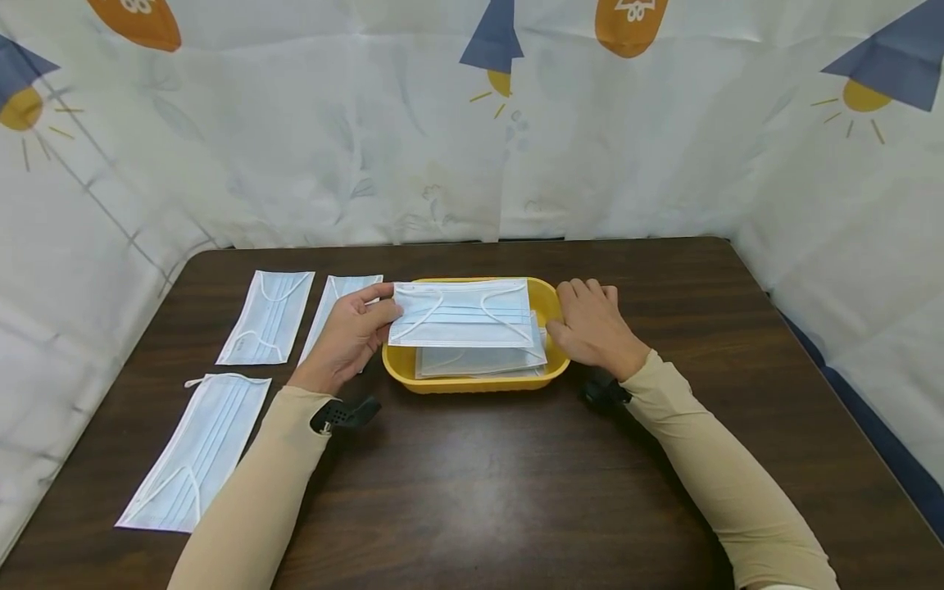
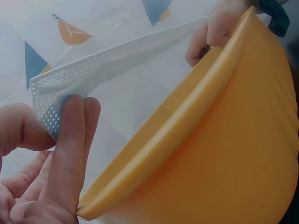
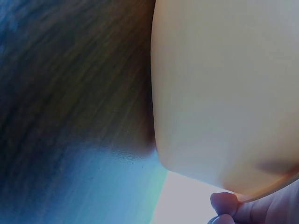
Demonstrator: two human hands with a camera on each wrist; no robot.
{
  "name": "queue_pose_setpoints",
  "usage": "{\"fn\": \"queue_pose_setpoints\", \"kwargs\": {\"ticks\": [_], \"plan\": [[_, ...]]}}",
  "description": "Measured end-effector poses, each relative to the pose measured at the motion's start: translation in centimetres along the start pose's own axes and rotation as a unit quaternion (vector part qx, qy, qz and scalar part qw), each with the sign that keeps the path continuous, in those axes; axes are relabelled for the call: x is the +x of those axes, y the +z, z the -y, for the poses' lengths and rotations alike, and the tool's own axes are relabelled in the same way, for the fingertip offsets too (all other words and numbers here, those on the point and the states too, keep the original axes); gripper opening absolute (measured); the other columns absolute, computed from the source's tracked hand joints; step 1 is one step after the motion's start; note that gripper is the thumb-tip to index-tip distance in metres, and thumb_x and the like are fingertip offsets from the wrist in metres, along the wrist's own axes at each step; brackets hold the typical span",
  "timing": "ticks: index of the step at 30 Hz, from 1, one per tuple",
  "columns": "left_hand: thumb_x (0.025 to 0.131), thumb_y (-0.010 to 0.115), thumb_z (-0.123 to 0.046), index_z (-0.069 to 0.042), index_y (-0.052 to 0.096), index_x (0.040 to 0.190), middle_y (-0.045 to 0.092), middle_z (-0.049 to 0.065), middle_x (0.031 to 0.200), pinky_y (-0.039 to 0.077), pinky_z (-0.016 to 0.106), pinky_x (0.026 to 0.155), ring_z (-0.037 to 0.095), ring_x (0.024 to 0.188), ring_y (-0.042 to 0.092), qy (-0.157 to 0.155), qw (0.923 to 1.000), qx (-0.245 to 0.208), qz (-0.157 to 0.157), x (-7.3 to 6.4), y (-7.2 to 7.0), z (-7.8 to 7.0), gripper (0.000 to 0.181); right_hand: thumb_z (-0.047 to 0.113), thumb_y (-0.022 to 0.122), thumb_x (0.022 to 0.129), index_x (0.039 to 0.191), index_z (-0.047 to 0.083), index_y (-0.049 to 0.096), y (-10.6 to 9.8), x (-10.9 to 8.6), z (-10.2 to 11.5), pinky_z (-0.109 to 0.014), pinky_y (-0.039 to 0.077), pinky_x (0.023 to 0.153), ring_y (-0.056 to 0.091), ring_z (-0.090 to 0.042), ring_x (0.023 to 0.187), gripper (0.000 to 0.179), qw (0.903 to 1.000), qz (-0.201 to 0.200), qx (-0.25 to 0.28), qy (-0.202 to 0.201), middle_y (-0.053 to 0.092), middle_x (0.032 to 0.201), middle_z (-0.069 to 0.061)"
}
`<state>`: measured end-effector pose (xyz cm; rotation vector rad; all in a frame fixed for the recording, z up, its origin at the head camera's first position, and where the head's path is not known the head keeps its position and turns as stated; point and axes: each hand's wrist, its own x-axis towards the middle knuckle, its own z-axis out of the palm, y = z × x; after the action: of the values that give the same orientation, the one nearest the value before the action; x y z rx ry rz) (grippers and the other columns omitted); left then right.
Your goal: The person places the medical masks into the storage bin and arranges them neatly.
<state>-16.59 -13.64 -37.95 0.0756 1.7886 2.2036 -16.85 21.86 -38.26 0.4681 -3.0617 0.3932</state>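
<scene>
My left hand (image 1: 348,332) pinches the left end of a light-blue face mask (image 1: 465,315) between thumb and fingers. In the left wrist view the mask (image 2: 117,58) stretches above the rim of a yellow plastic basket (image 2: 233,116). More face masks (image 1: 479,363) lie stacked inside the basket (image 1: 475,388), partly covered by the held one. At the basket's right end my right hand (image 1: 596,324) grips the rim. From the right wrist, fingertips (image 3: 224,203) show against the basket's edge (image 3: 224,116).
Left of the basket, three more masks lie on the dark wooden table (image 1: 472,492): one at the back (image 1: 267,318), one beside it (image 1: 335,303) partly behind my left hand, and one nearer the front (image 1: 197,451). A patterned white curtain (image 1: 369,147) surrounds the table's back and sides.
</scene>
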Motion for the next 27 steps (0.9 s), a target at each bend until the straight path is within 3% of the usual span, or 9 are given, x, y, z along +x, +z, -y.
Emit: {"fn": "queue_pose_setpoints", "kwargs": {"ticks": [6,14,27], "plan": [[0.101,0.054,-0.001,0.005,0.032,0.153,0.065,0.001,0.122,0.061,0.023,0.084,0.007,0.092,0.073,-0.008,0.9996,0.026,0.002,0.06,0.05,-0.14,0.057,0.027,0.043,0.092,0.098,0.006,0.052,0.03,0.02,-0.12,-0.048,0.024,0.083,0.041,-0.031,0.090,0.023,1.0000,-0.003,0.001,-0.002,0.051,0.092,-0.010],[0.099,0.057,0.000,0.008,0.035,0.151,0.072,-0.005,0.108,0.061,0.021,0.084,0.006,0.094,0.071,-0.007,0.9987,0.050,0.004,0.03,0.11,-0.35,0.057,0.028,0.043,0.092,0.107,0.003,0.054,-0.09,0.16,0.01,-0.049,0.026,0.085,0.042,-0.032,0.093,0.031,1.0000,0.007,-0.001,0.002,0.054,0.098,-0.012],[0.099,0.059,-0.003,0.002,0.036,0.154,0.066,0.001,0.120,0.060,0.022,0.086,0.006,0.099,0.071,-0.038,0.9947,0.095,-0.010,0.03,0.25,-0.69,0.061,0.027,0.043,0.092,0.103,0.004,0.053,-0.10,0.12,-0.02,-0.050,0.027,0.086,0.043,-0.033,0.092,0.028,1.0000,0.004,-0.002,-0.003,0.054,0.098,-0.012]]}}
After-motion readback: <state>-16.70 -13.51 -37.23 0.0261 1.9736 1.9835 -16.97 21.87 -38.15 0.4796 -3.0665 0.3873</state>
